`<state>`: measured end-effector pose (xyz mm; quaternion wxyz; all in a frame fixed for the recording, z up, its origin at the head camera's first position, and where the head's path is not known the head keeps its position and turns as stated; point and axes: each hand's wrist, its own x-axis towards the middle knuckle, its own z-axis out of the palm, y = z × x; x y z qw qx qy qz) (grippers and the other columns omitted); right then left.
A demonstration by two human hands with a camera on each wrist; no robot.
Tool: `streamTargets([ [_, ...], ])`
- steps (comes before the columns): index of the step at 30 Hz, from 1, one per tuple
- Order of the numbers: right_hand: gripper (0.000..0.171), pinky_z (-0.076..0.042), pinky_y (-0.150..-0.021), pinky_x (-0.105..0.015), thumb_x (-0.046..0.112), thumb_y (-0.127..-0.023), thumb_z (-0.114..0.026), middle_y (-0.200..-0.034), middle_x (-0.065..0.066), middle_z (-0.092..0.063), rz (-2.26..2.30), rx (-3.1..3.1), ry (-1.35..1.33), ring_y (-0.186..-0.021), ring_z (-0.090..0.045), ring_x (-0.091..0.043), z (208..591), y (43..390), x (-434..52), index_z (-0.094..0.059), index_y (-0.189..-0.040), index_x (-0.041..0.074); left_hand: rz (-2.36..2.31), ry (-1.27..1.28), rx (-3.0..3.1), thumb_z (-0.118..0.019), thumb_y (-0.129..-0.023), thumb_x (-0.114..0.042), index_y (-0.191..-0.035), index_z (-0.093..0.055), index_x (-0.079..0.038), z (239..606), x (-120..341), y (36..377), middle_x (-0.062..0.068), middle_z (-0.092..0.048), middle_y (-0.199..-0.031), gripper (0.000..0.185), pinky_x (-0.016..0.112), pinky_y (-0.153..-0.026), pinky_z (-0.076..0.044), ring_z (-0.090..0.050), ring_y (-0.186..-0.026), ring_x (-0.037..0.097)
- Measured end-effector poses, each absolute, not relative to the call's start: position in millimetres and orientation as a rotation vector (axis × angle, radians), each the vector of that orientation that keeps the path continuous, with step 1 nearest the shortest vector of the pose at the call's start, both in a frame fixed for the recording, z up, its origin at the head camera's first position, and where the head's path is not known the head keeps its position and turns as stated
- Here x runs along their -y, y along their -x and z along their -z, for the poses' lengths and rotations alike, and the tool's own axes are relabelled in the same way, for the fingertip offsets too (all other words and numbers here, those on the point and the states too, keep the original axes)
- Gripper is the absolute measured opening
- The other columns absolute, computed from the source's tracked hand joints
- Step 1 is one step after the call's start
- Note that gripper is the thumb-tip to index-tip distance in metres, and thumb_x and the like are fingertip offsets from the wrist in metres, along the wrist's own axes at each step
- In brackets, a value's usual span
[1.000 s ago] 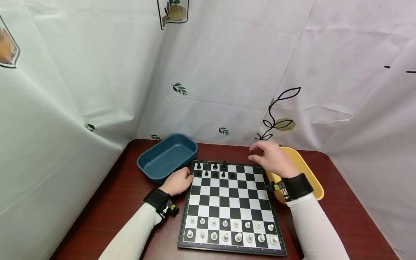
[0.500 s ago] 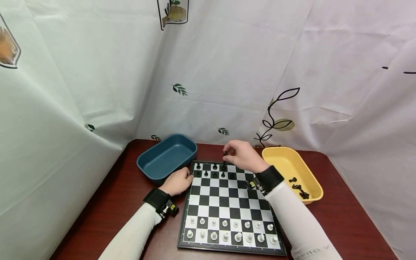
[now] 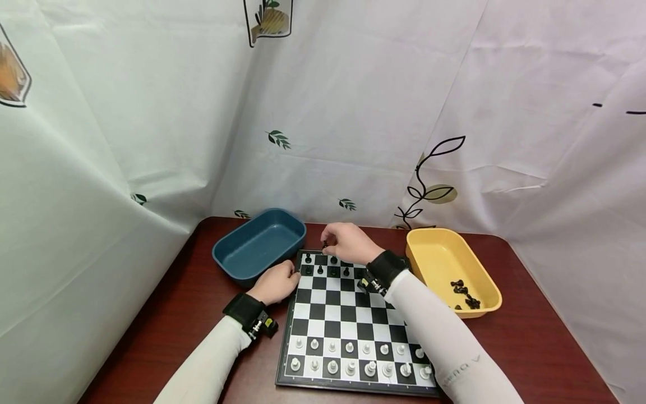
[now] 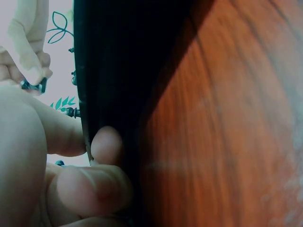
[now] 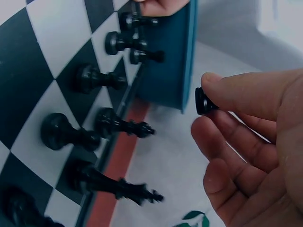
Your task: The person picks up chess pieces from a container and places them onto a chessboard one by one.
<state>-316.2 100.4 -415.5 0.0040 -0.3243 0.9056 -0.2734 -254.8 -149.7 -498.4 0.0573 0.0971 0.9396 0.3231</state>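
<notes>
Between thumb and index finger, my right hand (image 3: 350, 242) pinches a small black chess piece (image 5: 202, 101); the fingers cover most of it except its round base. That hand is above the far edge of the chessboard (image 3: 340, 312), toward the far left corner. Black chess pieces (image 3: 320, 270) stand below it in two far rows, some hidden by the hand and wrist. In the right wrist view a tall crowned piece (image 5: 118, 186) stands near the board's edge. My left hand (image 3: 275, 281) holds the board's left edge by the far corner, thumb and fingers curled at the rim.
White chess pieces (image 3: 332, 367) fill two near rows. A yellow tray (image 3: 429, 269) with several black pieces (image 3: 460, 289) lying in it stands right of the board. A blue tray (image 3: 259, 247) sits at the far left, close to my left hand. A patterned cloth (image 3: 323, 112) hangs behind the table.
My right hand has travelled left from beside the yellow tray to the board's far left part, carrying the black chess piece. The left hand has stayed put.
</notes>
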Motion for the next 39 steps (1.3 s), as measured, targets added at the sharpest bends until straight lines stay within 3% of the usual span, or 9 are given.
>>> streamTargets([
  [7, 0.026, -0.057, -0.084, -0.037, 0.016, -0.1, -0.086, -0.104, 0.002, -0.074, 0.781, -2.82, 1.011, -0.088, -0.068, -0.012, 430, 323, -91, -0.077, -0.122, 0.007, -0.987, -0.289, -2.836, -0.059, -0.114, -0.028, -0.095, -0.059, -0.013, 497, 149, 254, 0.005, -0.058, -0.066, 0.024, 0.036, -0.048, -0.044, -0.056, -0.047, 0.021],
  [19, 0.022, -0.056, -0.086, -0.038, 0.018, -0.097, -0.09, -0.099, 0.002, -0.074, 0.613, -2.878, 0.987, -0.087, -0.066, -0.014, 446, 328, -81, -0.077, -0.114, 0.014, -0.983, -0.295, -2.843, -0.059, -0.114, -0.027, -0.095, -0.059, -0.012, 494, 148, 254, 0.005, -0.057, -0.066, 0.023, 0.036, -0.049, -0.043, -0.056, -0.047, 0.021],
  [31, 0.024, -0.056, -0.085, -0.04, 0.019, -0.095, -0.092, -0.097, 0.001, -0.074, 0.539, -2.908, 0.962, -0.082, -0.064, -0.015, 448, 327, -79, -0.076, -0.113, 0.014, -0.975, -0.295, -2.853, -0.059, -0.114, -0.027, -0.095, -0.058, -0.013, 493, 149, 254, 0.005, -0.057, -0.065, 0.024, 0.036, -0.049, -0.043, -0.056, -0.047, 0.021],
  [39, 0.028, -0.058, -0.089, -0.041, 0.018, -0.095, -0.092, -0.103, -0.002, -0.077, 0.531, -2.914, 1.012, -0.093, -0.071, -0.02, 448, 326, -77, -0.076, -0.118, 0.012, -0.977, -0.294, -2.847, -0.059, -0.114, -0.027, -0.095, -0.058, -0.013, 494, 149, 254, 0.005, -0.057, -0.065, 0.023, 0.036, -0.05, -0.043, -0.055, -0.047, 0.021],
])
